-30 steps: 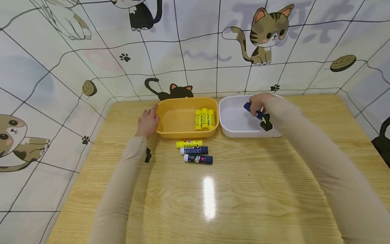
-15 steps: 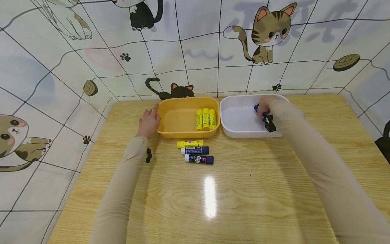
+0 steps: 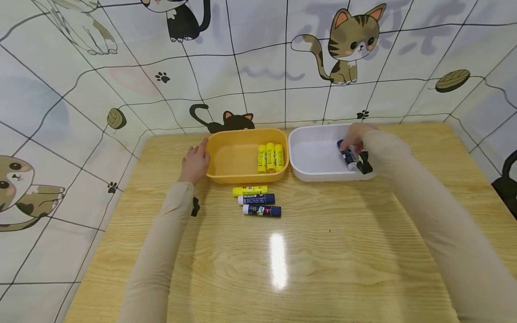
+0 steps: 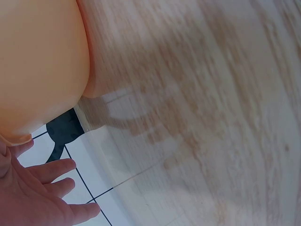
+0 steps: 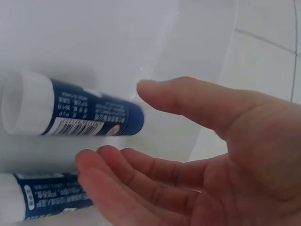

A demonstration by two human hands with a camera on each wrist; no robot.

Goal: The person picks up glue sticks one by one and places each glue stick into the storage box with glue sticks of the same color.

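My right hand (image 3: 356, 135) is over the right end of the white bin (image 3: 311, 173). In the right wrist view its thumb and fingers stand apart around a dark blue glue stick (image 5: 91, 107), with gaps on both sides. A second blue glue stick (image 5: 56, 195) lies below it, partly behind the fingers. My left hand (image 3: 194, 164) rests at the left rim of the yellow bin (image 3: 226, 178), fingers extended. Several yellow glue sticks (image 3: 270, 158) stand side by side at that bin's right end.
In front of the yellow bin, one yellow glue stick (image 3: 250, 191) and two dark blue glue sticks (image 3: 261, 211) lie in a row on the wooden table (image 3: 323, 269). A cat-print backdrop (image 3: 266, 67) rises behind the bins.
My right hand has carried the dark blue glue stick rightward and down inside the white bin, and its fingers have parted from it. The left hand has stayed at the yellow bin.
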